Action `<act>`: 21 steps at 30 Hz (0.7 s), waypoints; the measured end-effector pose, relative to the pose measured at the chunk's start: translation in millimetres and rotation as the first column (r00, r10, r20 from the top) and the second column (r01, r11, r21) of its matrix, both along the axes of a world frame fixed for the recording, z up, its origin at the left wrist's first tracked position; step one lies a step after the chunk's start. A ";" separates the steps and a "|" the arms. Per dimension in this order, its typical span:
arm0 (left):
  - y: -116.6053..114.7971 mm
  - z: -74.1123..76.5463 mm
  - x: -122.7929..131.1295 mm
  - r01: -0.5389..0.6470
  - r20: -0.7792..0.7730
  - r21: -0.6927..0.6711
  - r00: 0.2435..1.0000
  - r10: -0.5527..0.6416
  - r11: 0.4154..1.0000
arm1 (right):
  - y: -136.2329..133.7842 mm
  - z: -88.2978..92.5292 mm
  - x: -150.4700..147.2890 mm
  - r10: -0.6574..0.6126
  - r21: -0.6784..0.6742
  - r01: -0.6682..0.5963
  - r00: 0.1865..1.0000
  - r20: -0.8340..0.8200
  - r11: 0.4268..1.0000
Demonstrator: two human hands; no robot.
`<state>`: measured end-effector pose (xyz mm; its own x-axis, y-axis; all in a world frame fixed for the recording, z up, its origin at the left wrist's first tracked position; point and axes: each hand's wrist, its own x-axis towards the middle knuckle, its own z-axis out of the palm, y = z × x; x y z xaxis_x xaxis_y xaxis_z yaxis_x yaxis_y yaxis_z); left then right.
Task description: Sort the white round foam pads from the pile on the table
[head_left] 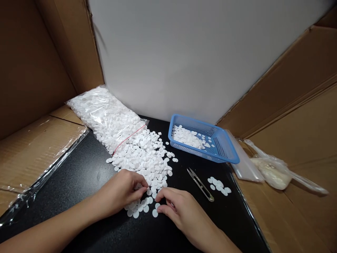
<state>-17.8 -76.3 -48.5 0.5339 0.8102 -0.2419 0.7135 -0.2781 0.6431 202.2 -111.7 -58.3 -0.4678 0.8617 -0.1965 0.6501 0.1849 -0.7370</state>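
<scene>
A heap of small white round discs (143,156) spills from a clear plastic bag (105,117) onto a black table (86,175). My left hand (122,189) rests at the heap's near edge, its fingers curled and pinched over some discs. My right hand (175,205) lies just right of it, fingertips pressed down on loose discs (155,213) at the front of the heap. What either hand holds between its fingers is hidden.
A blue mesh basket (223,147) with several discs stands at the back right. Metal thread snips (201,184) lie right of my hands, beside a small group of discs (219,186). Cardboard walls and plastic wrapping flank the table on both sides.
</scene>
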 end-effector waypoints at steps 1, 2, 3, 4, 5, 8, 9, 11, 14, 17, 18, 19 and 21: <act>0.9 0.7 -0.3 -0.051 0.054 -0.073 0.997 0.055 0.996 | 0.3 1.3 -0.7 -0.004 -0.008 0.004 1.000 0.008 1.000; 1.7 1.6 -0.5 -0.103 0.112 -0.168 0.986 0.122 0.980 | 0.8 2.8 -1.2 -0.010 -0.020 0.010 1.000 0.009 1.000; 2.4 2.6 -0.5 -0.144 0.164 -0.264 0.968 0.192 0.954 | 1.3 4.3 -1.3 -0.016 -0.033 0.016 1.000 0.003 0.999; 2.9 3.8 -0.3 -0.170 0.202 -0.346 0.947 0.251 0.923 | 1.8 5.6 -1.1 -0.024 -0.045 0.023 1.000 -0.010 0.999; 3.2 5.4 0.0 -0.183 0.232 -0.404 0.927 0.294 0.896 | 2.3 6.6 -0.3 -0.036 -0.064 0.034 0.999 -0.032 0.997; 3.1 11.4 1.5 -0.198 0.300 -0.541 0.862 0.408 0.817 | 4.8 6.4 4.2 -0.121 -0.189 0.085 0.974 -0.189 0.978; 2.7 13.4 1.8 -0.197 0.314 -0.586 0.839 0.445 0.786 | 5.8 5.3 6.0 -0.164 -0.262 0.092 0.949 -0.268 0.961; 1.6 16.3 1.7 -0.178 0.330 -0.678 0.793 0.512 0.713 | 8.0 2.2 8.8 -0.267 -0.432 0.063 0.862 -0.431 0.900; 0.4 16.5 -0.1 -0.099 0.386 -0.775 0.708 0.592 0.624 | 9.5 -1.2 9.6 -0.391 -0.592 -0.031 0.723 -0.570 0.806; 0.8 14.0 -2.2 -0.037 0.474 -0.792 0.593 0.652 0.609 | 7.1 -0.2 6.7 -0.356 -0.548 0.007 0.767 -0.534 0.837; 1.1 13.1 -2.5 -0.037 0.491 -0.783 0.575 0.654 0.621 | 5.4 0.7 5.1 -0.312 -0.490 0.044 0.819 -0.482 0.871; 1.5 12.4 -2.6 -0.049 0.500 -0.769 0.576 0.647 0.637 | 3.4 1.5 3.4 -0.262 -0.418 0.074 0.872 -0.414 0.905; 2.0 11.3 -2.2 -0.088 0.493 -0.736 0.610 0.621 0.671 | -0.9 2.6 -0.5 -0.170 -0.281 0.093 0.950 -0.263 0.955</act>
<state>-20.0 -74.3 -37.1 0.4448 0.7772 -0.4452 -0.0473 0.5167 0.8548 201.7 -112.6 -55.7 -0.4231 0.8548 -0.3005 0.4143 -0.1125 -0.9032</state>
